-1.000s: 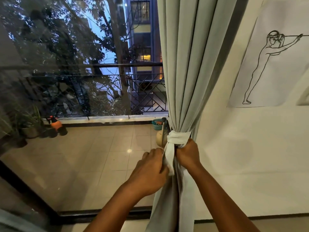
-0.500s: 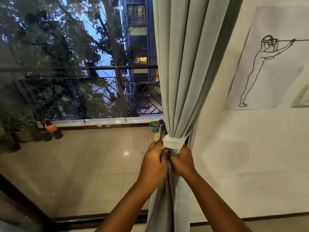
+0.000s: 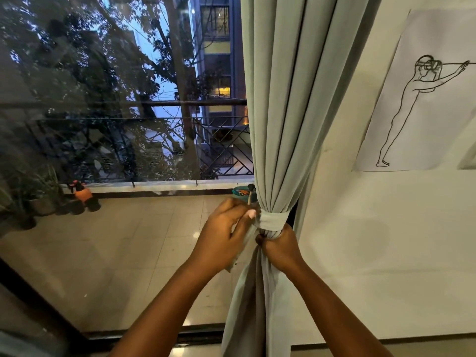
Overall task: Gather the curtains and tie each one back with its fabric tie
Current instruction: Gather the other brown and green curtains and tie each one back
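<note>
A pale grey-green curtain (image 3: 288, 112) hangs gathered beside the window's right edge, next to the wall. A fabric tie (image 3: 273, 220) of the same colour is wrapped around its waist. My left hand (image 3: 224, 237) is closed on one loose end of the tie, to the left of the bundle. My right hand (image 3: 279, 244) grips the other end just under the wrap, against the curtain. Below the tie the curtain falls loose between my forearms. The knot itself is hidden by my fingers.
A large glass pane (image 3: 116, 150) with a dark frame fills the left. Beyond it lie a tiled balcony, potted plants (image 3: 38, 197), an orange spray bottle (image 3: 83, 193) and a railing. A line drawing on paper (image 3: 422, 104) hangs on the white wall at right.
My left hand has moved up and to the left, drawing its end of the tie sideways. My right hand stays under the wrap. The tie's hanging tail is no longer seen in front of the curtain.
</note>
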